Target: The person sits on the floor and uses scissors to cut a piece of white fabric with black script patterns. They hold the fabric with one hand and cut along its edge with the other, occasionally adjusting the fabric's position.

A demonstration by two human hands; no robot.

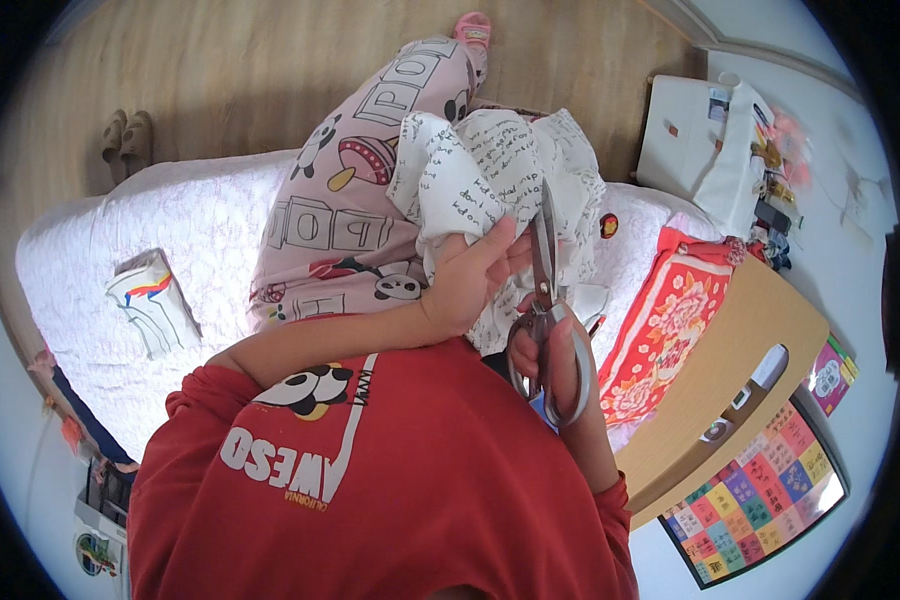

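Observation:
A white cloth with black handwriting-like print lies bunched over my lap. My left hand grips it near its middle, the thumb and fingers pointing to the right; part of the fingers is hidden in the folds. In my right hand is a large pair of scissors, my fingers through the grey handles. The blades point away from me and lie close together, along the cloth just right of my left fingertips. Whether cloth is between the blades I cannot tell.
I sit on a bed with a pale patterned cover. A white packet lies left, a red floral cloth right. Beyond that stand a wooden board with a slot and a white cabinet. Slippers rest on the floor.

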